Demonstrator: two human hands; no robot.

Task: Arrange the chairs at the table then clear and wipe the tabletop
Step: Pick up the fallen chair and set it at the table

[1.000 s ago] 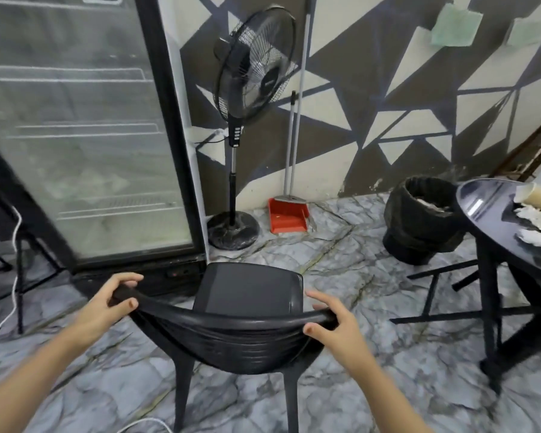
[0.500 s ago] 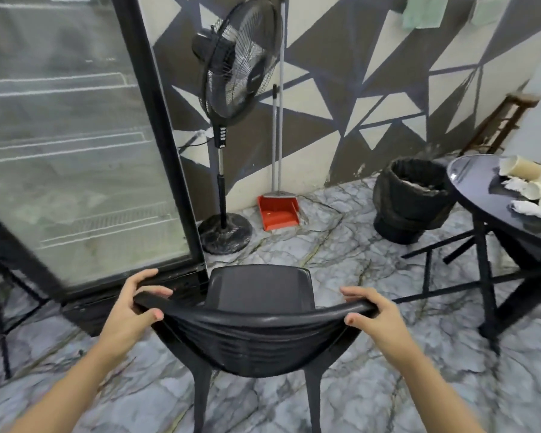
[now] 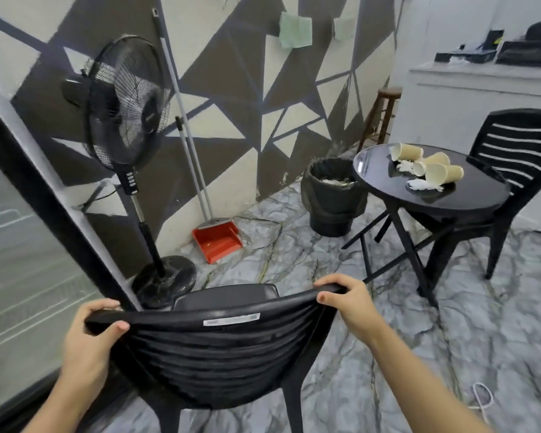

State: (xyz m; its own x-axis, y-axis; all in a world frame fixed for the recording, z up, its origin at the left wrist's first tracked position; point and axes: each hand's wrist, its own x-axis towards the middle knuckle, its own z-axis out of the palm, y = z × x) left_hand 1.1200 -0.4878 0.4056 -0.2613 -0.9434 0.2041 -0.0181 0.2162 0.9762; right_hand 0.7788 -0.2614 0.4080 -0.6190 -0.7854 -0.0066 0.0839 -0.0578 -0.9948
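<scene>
The near chair [image 3: 213, 354] is cut off by the bottom edge, its legs seen only in part, and its seat is mostly hidden behind its own backrest. The white label on that backrest is too blurred to be read. Left of the near chair, the glass door [image 3: 22, 276] is cut by the left edge and smeared by motion blur. Beyond the near chair, the seat of the far chair [image 3: 512, 170] is hidden under the round table [image 3: 431, 195]. The bin [image 3: 333, 198] is partly covered by the table's rim. Items on the counter [image 3: 487, 73] beyond the far chair are too small and blurred to be identified.
</scene>
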